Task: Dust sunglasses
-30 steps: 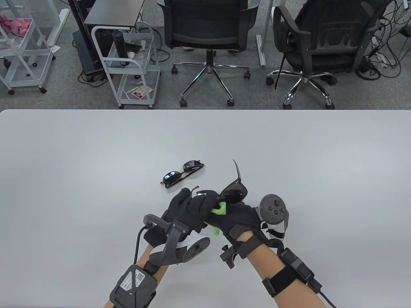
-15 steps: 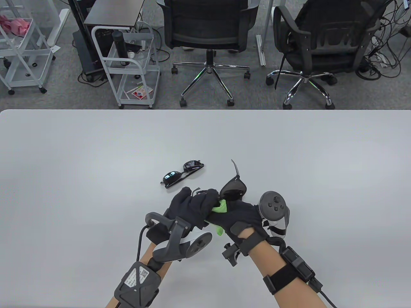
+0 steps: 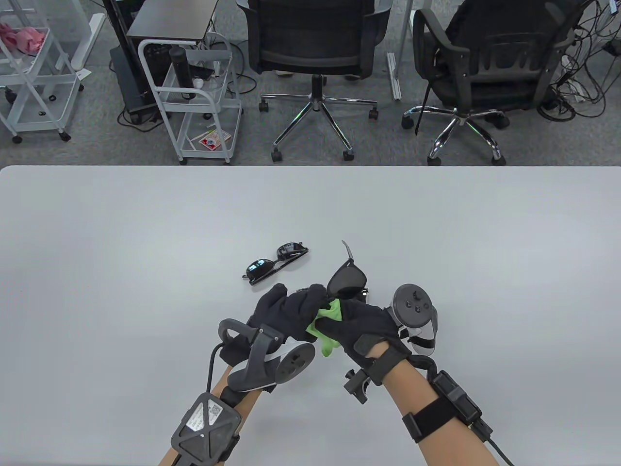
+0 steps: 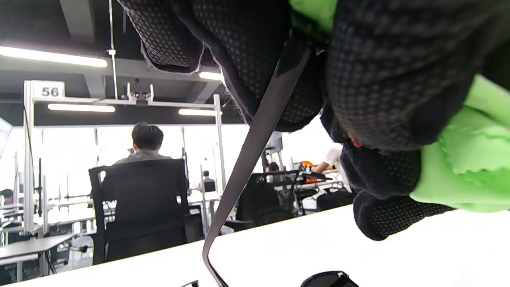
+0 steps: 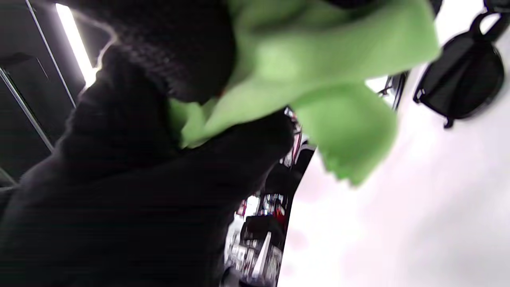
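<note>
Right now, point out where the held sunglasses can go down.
Bare table right of the right hand, and far-left table. Crowded: the middle, where the spare sunglasses lie just beyond the left hand.

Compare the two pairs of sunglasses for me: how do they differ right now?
The held sunglasses are up off the table in both hands, left hand and right hand, with a green cloth; the spare sunglasses lie untouched. The held pair's temple sticks out; the spare pair looks folded. Both are dark.
</note>
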Motion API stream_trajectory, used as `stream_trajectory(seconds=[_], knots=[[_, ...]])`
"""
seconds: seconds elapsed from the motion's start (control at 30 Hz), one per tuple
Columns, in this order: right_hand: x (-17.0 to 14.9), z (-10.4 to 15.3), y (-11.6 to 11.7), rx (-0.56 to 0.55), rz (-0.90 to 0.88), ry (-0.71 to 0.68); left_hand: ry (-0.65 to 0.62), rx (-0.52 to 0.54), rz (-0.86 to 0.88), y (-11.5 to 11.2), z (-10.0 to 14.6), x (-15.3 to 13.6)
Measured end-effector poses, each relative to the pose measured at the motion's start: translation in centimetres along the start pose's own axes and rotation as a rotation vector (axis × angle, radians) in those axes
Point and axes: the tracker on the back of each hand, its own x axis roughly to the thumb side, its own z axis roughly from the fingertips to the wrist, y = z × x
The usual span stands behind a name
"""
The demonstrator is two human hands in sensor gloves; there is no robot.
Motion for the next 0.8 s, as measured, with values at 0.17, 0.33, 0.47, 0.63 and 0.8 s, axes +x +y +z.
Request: stream_trajectory(seconds=[0.17,0.33,0.47,0.63,0.8], knots=[[0.1,0.1,-0.4,-0.013,-0.022,-0.030,0.014,0.002,0.036,0.3,-0.1,0.0],[0.0,0.0,-0.2,0.077,-0.080,-0.030,-0.002,0.015,0.003,0.5,0.2,0.1],[0.5,0.2,-0.1,-0.020,0.022,-0.012,-0.031,0.033,-0.038,0.6,0.3,0.9],[0.6,0.6,0.3,-0.083,0.058,-0.016,0.013,0.007,0.003,0.4,0.2,1.0],[1.0,0.2,0.9,0.125,0.013,-0.103,0.064,0.056,-0.113,0.5,0.1,0.6]])
